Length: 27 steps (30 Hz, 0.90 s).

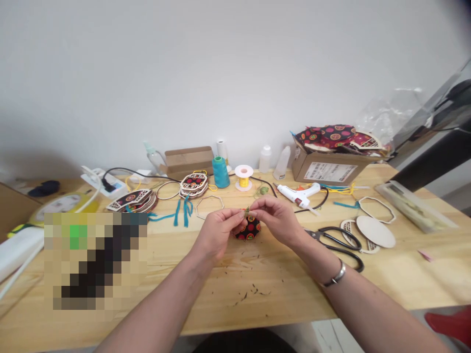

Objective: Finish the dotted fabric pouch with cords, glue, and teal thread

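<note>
In the middle of the table, both hands meet at a small octagonal piece of black fabric [248,231] with red, orange and green round patterns. My left hand [220,229] is closed in a pinch at its upper left edge, some fingers against the fabric. From the other side, my right hand [278,219] pinches at the top edge. Between the fingertips shows a small olive-green bit [247,212], perhaps cord; its exact form is too small to tell. Large black-handled scissors [340,240] lie right of my right forearm.
Behind the hands stand a teal thread cone [220,172], a yellow thread spool [243,178] and a white glue gun [300,195]. Stacked patterned pieces [194,184] lie left. A cardboard box [329,168] holds more fabric pieces. Dark scraps [253,291] litter the table in front.
</note>
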Tool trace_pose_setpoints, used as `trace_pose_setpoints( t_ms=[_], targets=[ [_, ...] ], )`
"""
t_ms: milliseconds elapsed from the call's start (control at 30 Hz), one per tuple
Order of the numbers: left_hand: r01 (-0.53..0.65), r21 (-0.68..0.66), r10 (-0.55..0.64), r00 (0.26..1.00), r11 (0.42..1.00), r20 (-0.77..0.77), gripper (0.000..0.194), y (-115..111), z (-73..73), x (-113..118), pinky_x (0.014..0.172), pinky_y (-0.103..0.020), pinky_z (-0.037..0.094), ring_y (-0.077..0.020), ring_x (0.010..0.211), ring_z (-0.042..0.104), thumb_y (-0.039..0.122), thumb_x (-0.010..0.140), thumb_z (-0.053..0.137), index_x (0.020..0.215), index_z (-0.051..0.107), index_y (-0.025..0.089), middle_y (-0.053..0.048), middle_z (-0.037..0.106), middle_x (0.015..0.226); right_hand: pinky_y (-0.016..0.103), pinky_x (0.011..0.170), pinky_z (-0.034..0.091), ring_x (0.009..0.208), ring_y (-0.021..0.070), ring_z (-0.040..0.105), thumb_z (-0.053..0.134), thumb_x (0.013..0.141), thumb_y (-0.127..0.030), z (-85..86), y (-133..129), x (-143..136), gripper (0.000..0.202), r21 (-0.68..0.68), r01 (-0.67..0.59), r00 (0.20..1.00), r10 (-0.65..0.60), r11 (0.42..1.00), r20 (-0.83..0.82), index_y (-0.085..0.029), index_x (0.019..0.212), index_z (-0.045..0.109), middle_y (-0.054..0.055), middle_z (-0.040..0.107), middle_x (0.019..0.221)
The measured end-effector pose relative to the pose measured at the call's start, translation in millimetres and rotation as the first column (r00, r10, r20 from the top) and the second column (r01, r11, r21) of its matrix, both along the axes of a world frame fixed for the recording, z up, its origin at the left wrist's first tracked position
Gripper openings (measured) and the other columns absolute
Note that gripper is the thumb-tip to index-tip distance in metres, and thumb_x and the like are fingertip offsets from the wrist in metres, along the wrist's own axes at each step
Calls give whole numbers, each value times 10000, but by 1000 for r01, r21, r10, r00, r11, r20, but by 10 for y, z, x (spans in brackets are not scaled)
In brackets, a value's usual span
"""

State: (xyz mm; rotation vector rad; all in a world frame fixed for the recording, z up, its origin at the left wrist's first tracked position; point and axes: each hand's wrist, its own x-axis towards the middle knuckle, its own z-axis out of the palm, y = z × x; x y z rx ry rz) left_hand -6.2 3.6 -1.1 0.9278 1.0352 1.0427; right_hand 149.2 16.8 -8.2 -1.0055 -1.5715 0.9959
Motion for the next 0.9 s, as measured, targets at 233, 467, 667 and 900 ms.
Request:
trace_pose_setpoints(
  t_ms=[233,467,667,900],
  targets=[
    [29,-12,-29,999,1000,17,180,-3,5,-2,557,-231,359,-92,537,499,283,609,730,656,699,112,-26,626,571,268,676,444,714,124,548,608,759,-138,0,-25,5,67,200,-19,993,-6,980,120,-190,749,650,11,618,740],
    [47,5,-47,999,999,-6,157,-3,1,3,526,-228,333,-88,518,485,282,660,702,666,706,125,-29,648,573,256,651,421,672,115,522,562,784,-136,23,-21,12,111,191,0,985,-33,982,168,-178,688,599,-5,581,685],
    [73,22,-72,996,997,-45,160,-7,-13,-4,512,-222,328,-80,515,464,292,684,691,680,708,134,-25,656,601,249,628,408,652,112,508,552,782,-136,5,-10,18,113,171,39,984,-67,985,164,-172,683,591,0,579,688],
    [68,12,-68,996,998,-53,160,-1,-16,1,504,-219,325,-78,503,459,291,653,714,679,703,134,-9,627,570,250,615,403,644,108,500,574,759,-194,24,-6,5,67,42,22,997,-24,999,71,-164,701,589,-4,567,686]
  ],
)
